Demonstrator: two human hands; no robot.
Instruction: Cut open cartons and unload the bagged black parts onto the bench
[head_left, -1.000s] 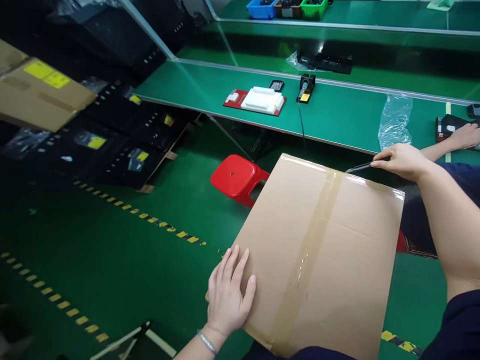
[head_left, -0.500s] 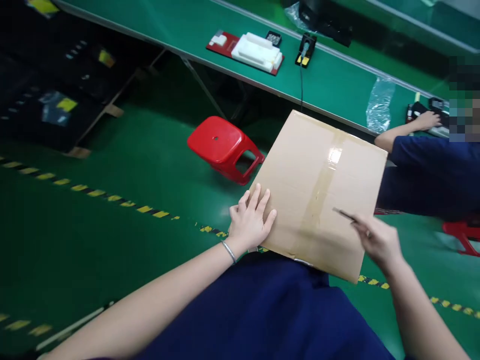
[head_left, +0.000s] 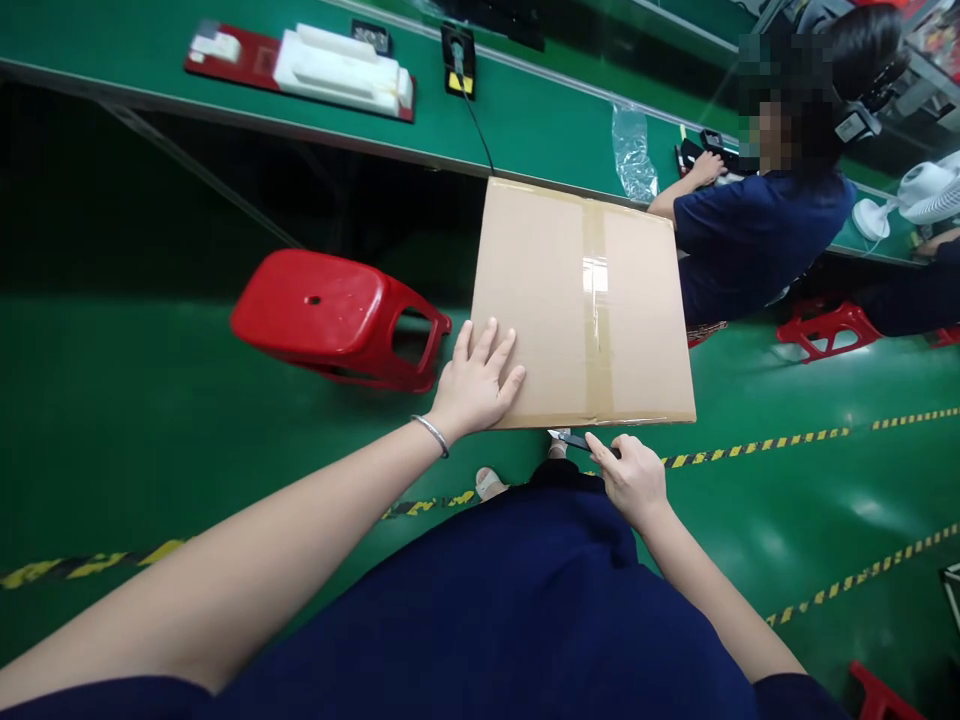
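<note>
In front of me is a cardboard box (head_left: 532, 290), its top flaps joined by a strip of clear brownish tape (head_left: 598, 345). My left hand (head_left: 476, 385) lies on the box's near left corner with its fingers spread. Just off the near edge, my right hand (head_left: 634, 478) is closed around a utility knife (head_left: 579, 441). The blade points left and sits slightly below the box edge, near the tape's end. Whether the blade touches the box I cannot tell. What supports the box is hidden beneath it.
A red stool (head_left: 322, 300) stands left of the box. Beyond runs a green workbench (head_left: 540, 140) bearing white foam blocks on a red board (head_left: 255, 62), a soldering iron stand (head_left: 458, 60) and a plastic bag (head_left: 634, 150). A seated co-worker (head_left: 757, 225) is close on the right.
My right hand has brought the knife from above the box's right part down to its near edge. My view has swung right, and my left hand stays on the box corner.
</note>
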